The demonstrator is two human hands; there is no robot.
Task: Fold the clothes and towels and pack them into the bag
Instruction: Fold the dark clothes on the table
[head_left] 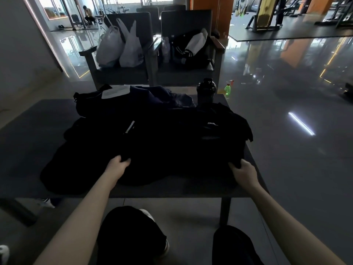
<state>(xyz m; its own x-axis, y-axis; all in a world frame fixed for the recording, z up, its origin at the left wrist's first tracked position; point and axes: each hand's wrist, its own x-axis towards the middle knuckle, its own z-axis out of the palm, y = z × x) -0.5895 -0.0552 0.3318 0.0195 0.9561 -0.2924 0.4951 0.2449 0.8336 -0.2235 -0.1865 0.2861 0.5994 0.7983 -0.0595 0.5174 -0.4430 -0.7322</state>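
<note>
The left hand is gripping the black garment's near edge at 7 o'clock on the table. A dark bag is sitting at 11 o'clock. The garment is lying spread across the middle, with a shaker bottle standing at 1 o'clock. The right hand is gripping the same edge at 5 o'clock.
</note>
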